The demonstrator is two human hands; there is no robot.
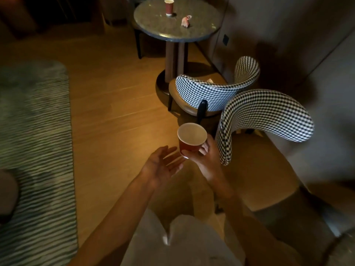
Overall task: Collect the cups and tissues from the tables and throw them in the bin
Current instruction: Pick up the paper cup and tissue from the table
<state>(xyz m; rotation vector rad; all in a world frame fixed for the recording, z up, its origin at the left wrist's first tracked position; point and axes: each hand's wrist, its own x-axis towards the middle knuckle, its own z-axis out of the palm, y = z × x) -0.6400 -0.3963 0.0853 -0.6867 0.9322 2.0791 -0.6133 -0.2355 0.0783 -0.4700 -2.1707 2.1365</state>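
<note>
Cup in hand (191, 140): red outside w/ cream-white inside & rim; second cup (169, 7) on the round table is the same red w/ pale rim; tissue (186, 21) beside it is white w/ pinkish tint; tabletop (201, 27) is grey-green, speckled, on a dark brown base; two chair backs (265, 114) wear black & white houndstooth check; near chair seat (184, 106) tan; floor (119, 104) warm honey-brown wood planks; rug (36, 131) grey-green w/ thin pale stripes.
</note>
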